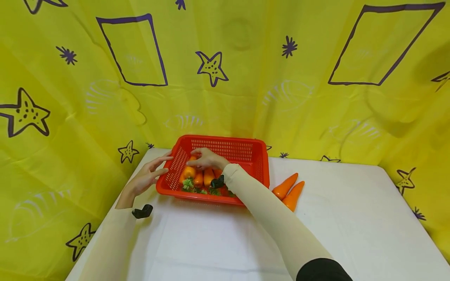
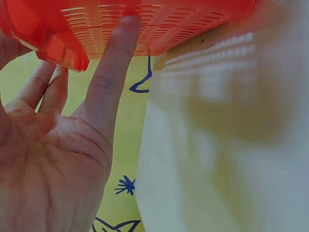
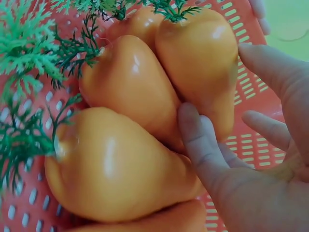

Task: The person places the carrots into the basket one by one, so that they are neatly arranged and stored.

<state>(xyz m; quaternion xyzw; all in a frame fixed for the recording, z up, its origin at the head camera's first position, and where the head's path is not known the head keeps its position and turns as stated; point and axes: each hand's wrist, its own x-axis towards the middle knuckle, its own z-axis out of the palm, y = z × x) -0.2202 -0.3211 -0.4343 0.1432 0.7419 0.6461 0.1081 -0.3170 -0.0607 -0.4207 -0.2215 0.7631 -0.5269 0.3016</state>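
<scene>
Head overlooks basket; wrist views crowd it.

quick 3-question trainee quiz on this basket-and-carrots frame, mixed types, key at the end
1. True or false: the left hand rests its straight fingers against the outside of the red basket.
2. How many carrots on the table lie outside the basket?
3. The right hand is: A) on the table, B) inside the basket touching carrots in the basket, C) raised above the basket.

Key: 1 true; 2 two; 3 B.
</scene>
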